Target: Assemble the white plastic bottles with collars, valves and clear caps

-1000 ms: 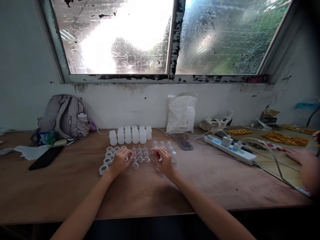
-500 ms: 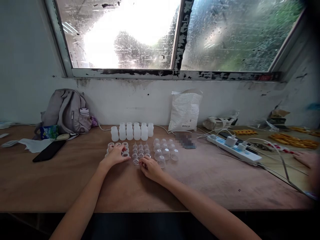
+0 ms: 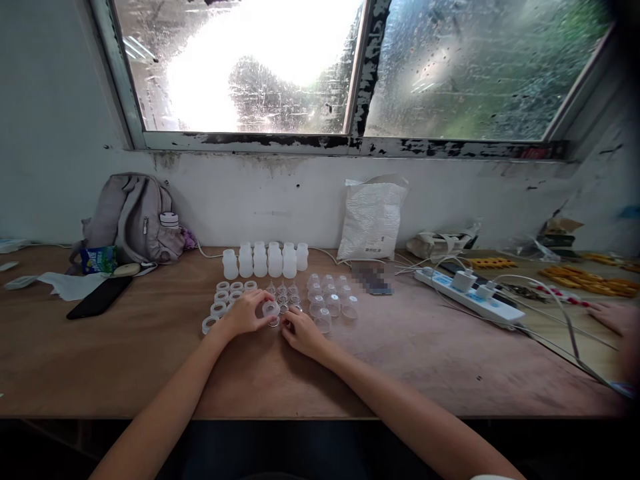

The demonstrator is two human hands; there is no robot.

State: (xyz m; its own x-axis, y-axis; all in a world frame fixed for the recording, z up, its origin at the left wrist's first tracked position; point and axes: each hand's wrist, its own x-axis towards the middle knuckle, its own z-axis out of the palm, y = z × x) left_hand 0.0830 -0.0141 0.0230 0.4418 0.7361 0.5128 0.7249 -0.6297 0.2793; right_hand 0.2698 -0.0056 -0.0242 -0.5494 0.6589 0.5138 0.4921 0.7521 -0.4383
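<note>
The window (image 3: 295,73) spans the wall above and behind the white bottles (image 3: 260,260), its frame flaking. The desk (image 3: 425,367) carries the bottles and reaches well past them on both sides. The grey backpack (image 3: 133,217) leans against the wall to their left, and the white plastic bag (image 3: 373,220) stands upright to their right, also by the wall. Farther right of the bottles, the white power strip (image 3: 467,297) lies at a slant with plugs in it, and beyond it are the orange pieces (image 3: 590,281) and another person's hand (image 3: 607,315). The black phone (image 3: 100,298) lies flat, left of the bottles and nearer the camera.

In front of the bottles, the left hand (image 3: 246,315) has its fingers parted just by the width of the translucent ring (image 3: 271,309), gripping it by its sides. The right hand (image 3: 303,333) is beside it, to the right, fingers curled with the tips close together at the small clear pieces (image 3: 293,300); whether they grip one cannot be told. The clear domed cups (image 3: 333,305) stand in rows, nearer than the bottles and to the right. The white rings (image 3: 219,309) lie in rows nearer than the bottles' left end, partly hidden by the left hand. Between cups and rings are the small clear pieces, also in rows.
</note>
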